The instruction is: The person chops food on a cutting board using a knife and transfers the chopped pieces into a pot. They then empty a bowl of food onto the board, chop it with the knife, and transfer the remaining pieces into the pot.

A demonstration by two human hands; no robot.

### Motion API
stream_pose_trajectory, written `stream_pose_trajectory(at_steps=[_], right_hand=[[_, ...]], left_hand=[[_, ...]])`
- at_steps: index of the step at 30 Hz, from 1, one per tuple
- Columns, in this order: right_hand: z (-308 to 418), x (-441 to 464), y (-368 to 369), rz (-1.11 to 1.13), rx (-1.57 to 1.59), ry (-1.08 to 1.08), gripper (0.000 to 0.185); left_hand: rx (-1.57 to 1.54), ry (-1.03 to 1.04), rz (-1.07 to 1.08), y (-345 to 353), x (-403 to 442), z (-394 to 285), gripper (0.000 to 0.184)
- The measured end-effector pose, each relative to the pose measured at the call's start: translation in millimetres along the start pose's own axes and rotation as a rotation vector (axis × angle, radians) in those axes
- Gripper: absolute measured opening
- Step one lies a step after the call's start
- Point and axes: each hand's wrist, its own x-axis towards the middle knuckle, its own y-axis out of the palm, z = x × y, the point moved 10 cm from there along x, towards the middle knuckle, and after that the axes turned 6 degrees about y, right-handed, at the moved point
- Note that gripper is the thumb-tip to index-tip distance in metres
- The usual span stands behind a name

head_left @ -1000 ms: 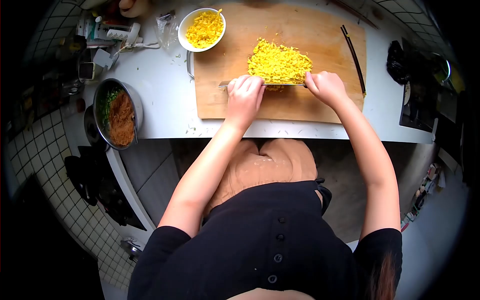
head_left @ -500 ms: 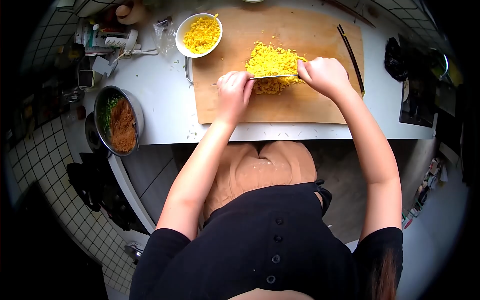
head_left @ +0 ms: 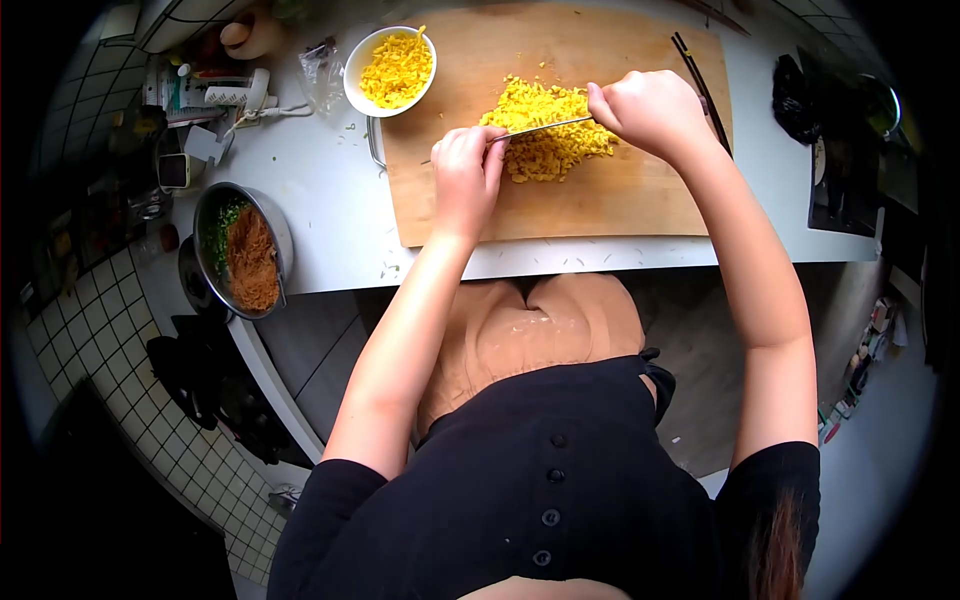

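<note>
A knife (head_left: 548,127), seen along its thin upper edge, lies across a heap of chopped yellow food (head_left: 550,155) on the wooden cutting board (head_left: 440,210). My right hand (head_left: 650,112) is wrapped round the handle, at the heap's upper right. Near the other end of the blade my left hand (head_left: 463,165) presses on it with fingers together. The blade slants up toward the right, and the heap shows on both sides of it.
A white bowl (head_left: 352,75) of yellow pieces overlaps the board's upper left corner. Black chopsticks (head_left: 702,90) lie on its right side. A metal bowl (head_left: 284,235) with brown and green food stands at the left. A black bag (head_left: 793,98) is at the right.
My right hand and the handle end of the knife have moved up and away from me, so the blade now slants. My left hand has shifted slightly left and up. More chopped food shows below the blade.
</note>
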Motion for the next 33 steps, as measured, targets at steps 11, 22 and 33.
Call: stream_pose_trajectory(at_steps=[11, 22, 33], right_hand=[[-10, 18, 4, -0.024, -0.002, -0.025, 0.057], [-14, 36, 3, -0.111, 0.07, -0.061, 0.056], [-23, 54, 21, -0.006, 0.079, -0.026, 0.055]], left_hand=[[0.028, -0.012, -0.031, 5, 9, 4, 0.009], [0.077, -0.018, 0.021, 12, 20, 14, 0.009], [0.106, -0.07, 0.044, 15, 26, 17, 0.01]])
